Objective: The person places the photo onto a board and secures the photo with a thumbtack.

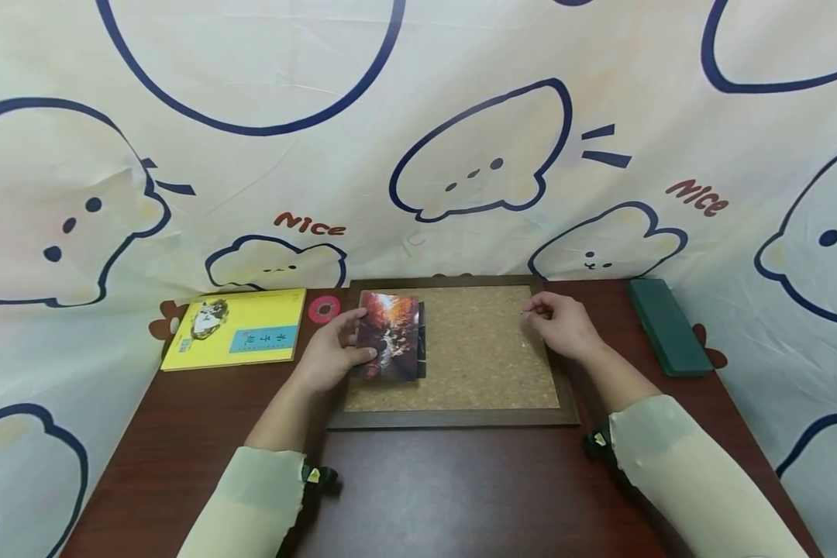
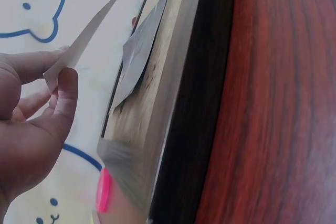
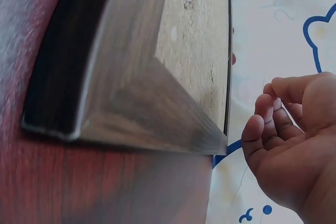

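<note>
Left hand [image 1: 331,353] pinches a photo [image 1: 388,335] over the corkboard [image 1: 474,364]; right hand [image 1: 563,325], fingers curled, pinches something tiny.

A dark reddish-brown wooden desk [image 1: 460,496] with a glossy grained top stands against a cream fabric backdrop [image 1: 418,155]. The cloth hangs slightly creased behind and along both sides of the desk, printed with navy-outlined cartoon bears and red "Nice" lettering. Soft, even light falls across everything, without hard shadows.
</note>
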Motion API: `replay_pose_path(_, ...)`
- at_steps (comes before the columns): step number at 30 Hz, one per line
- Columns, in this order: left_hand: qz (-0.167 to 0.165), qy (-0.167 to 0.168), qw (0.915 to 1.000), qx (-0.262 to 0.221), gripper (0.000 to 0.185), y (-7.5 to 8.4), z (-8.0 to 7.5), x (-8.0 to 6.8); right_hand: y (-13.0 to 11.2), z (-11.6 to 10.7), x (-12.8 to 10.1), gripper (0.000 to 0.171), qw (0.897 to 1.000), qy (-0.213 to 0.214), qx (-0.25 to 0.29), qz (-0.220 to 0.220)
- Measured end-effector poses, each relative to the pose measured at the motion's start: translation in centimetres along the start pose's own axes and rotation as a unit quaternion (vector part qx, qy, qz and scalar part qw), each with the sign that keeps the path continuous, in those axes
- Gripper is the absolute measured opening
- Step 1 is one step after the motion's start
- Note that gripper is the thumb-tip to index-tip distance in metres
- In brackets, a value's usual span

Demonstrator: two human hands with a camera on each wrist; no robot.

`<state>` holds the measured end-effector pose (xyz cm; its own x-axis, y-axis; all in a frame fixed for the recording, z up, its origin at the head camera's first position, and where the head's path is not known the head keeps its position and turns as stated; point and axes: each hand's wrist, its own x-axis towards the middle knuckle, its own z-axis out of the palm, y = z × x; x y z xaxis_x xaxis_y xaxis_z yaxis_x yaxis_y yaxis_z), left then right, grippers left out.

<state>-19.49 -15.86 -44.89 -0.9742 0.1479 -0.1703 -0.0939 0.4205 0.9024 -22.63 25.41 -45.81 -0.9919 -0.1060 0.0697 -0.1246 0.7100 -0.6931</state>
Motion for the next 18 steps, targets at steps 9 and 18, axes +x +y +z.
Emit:
replay_pose_path(9,0.006,-0.008,0.9998,-0.016,0.070,0.2,1.7,0.5,-0.5,0.5,0.3,0.012,1.000,-0.011,0.001,0.004)
replay_pose_path(18,0.024,-0.020,0.9994,-0.014,0.071,0.9,3.5,1.3,-1.5,0.8,0.8,0.013,1.000,-0.019,0.000,-0.013)
